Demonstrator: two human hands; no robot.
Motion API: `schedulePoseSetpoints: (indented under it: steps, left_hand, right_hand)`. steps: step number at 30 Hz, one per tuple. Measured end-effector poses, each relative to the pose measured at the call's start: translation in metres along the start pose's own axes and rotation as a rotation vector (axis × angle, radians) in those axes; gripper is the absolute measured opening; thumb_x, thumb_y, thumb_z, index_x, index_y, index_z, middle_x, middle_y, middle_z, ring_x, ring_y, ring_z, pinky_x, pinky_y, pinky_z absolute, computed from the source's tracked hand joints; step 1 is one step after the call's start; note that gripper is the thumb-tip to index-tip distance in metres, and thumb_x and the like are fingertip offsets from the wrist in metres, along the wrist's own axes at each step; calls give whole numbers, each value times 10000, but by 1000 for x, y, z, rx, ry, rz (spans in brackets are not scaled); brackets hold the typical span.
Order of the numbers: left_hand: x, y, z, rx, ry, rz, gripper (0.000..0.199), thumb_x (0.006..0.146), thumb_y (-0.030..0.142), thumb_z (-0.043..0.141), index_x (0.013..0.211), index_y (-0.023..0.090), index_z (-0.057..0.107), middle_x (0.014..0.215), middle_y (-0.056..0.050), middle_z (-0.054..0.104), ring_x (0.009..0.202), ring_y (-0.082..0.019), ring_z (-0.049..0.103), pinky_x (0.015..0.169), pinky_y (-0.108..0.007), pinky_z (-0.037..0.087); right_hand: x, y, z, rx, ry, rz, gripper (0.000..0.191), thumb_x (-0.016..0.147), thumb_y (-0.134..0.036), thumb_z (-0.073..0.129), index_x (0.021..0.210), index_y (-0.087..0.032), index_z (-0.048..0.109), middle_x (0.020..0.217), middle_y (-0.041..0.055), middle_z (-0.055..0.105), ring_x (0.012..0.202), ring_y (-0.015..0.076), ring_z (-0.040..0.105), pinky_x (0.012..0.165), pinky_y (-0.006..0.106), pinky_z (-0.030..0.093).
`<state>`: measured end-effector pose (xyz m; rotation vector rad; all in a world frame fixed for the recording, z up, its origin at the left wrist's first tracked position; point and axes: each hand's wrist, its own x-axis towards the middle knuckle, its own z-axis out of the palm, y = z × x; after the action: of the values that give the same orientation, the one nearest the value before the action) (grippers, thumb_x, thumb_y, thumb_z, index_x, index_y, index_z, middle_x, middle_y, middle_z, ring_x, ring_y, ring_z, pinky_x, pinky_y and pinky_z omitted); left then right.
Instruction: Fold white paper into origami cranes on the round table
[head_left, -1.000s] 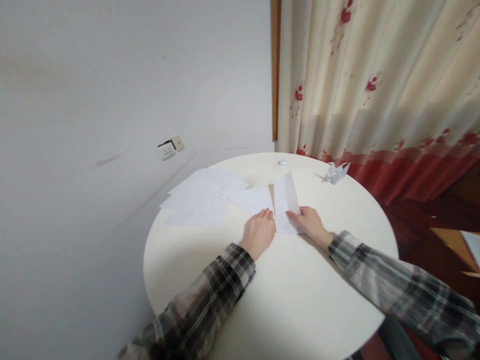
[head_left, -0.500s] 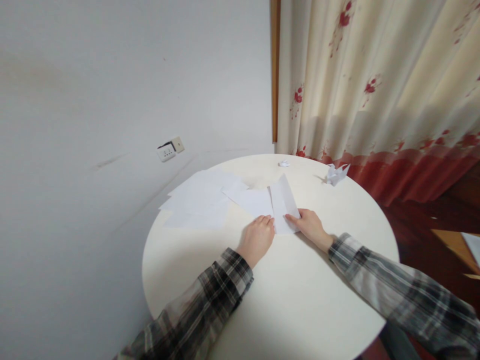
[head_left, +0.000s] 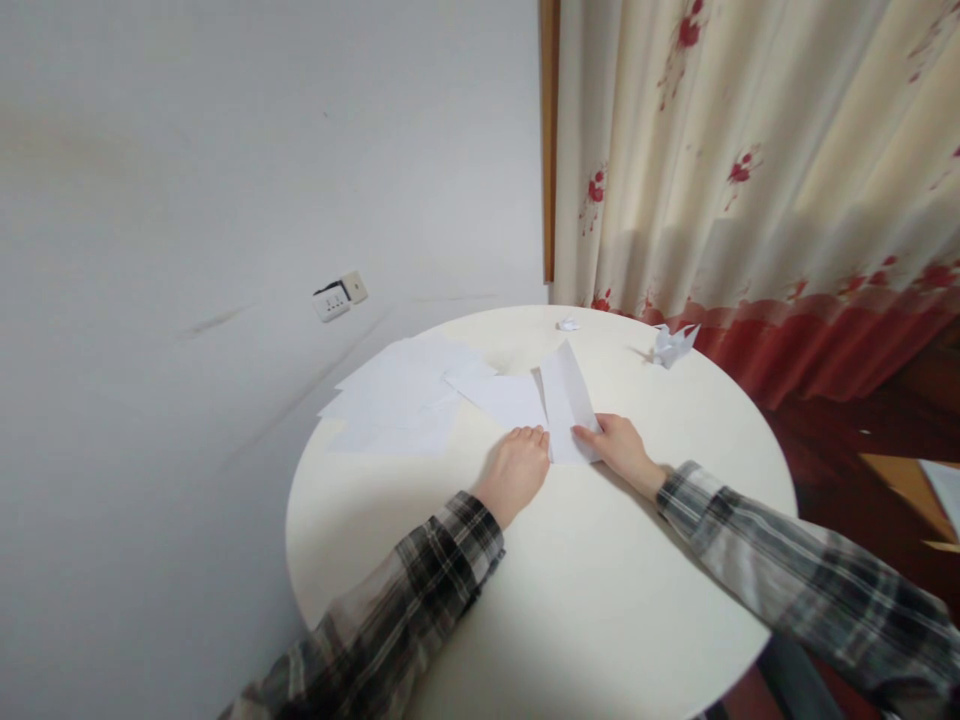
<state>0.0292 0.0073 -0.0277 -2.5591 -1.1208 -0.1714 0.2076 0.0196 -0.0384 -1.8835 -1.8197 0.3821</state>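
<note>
A white sheet of paper (head_left: 564,395) stands partly raised off the round table in front of me. My right hand (head_left: 621,446) grips its right edge, with the thumb on top and the fingers behind. My left hand (head_left: 516,472) is closed at the near left edge of this sheet, its fingers curled together and their tips partly hidden. Left of the raised sheet lies another flat piece of white paper (head_left: 510,398), with a narrow dark gap between them at the far end. Whether the two are joined near my left hand, I cannot tell.
Several loose white sheets (head_left: 401,395) overlap on the left of the round white table (head_left: 600,600). A folded paper shape (head_left: 673,346) stands near the far right rim. A small crumpled paper (head_left: 568,325) lies at the back. Wall and curtain (head_left: 675,230) border the table.
The raised sheet's far end has tilted up slightly, and the gap on its left looks a little wider. Both hands have stayed nearly in place; the view has shifted slightly.
</note>
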Motion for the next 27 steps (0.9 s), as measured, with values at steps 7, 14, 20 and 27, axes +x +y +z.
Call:
schedulePoseSetpoints:
  steps: [7,14,20,27]
  left_hand:
    - [0,0,0,-24,13,-8,243,833,72,395,1034,61,530,1008,-153,607,957,-229,567,826,-348,416]
    - [0,0,0,-37,24,-17,216,838,61,384,988,79,540,942,-134,607,891,-219,579,806,-346,416]
    - [0,0,-1,-15,9,-12,225,834,56,390,1007,73,532,946,-134,603,899,-217,574,808,-340,412]
    - [0,1,-4,-24,7,-11,217,831,51,387,993,71,532,929,-133,602,888,-225,576,804,-355,418]
  right_hand:
    - [-1,-2,-1,71,-9,5,353,785,-408,470,736,-124,676,651,52,631,561,135,509,489,225,277]
    - [-1,-1,0,97,0,12,353,763,-410,483,705,-120,677,619,40,605,545,128,483,485,221,276]
    - [-2,0,1,136,10,12,349,747,-408,477,687,-123,670,590,29,576,529,122,460,476,220,266]
    - [-2,0,1,154,7,23,337,742,-401,488,686,-123,671,592,30,588,533,128,480,472,219,274]
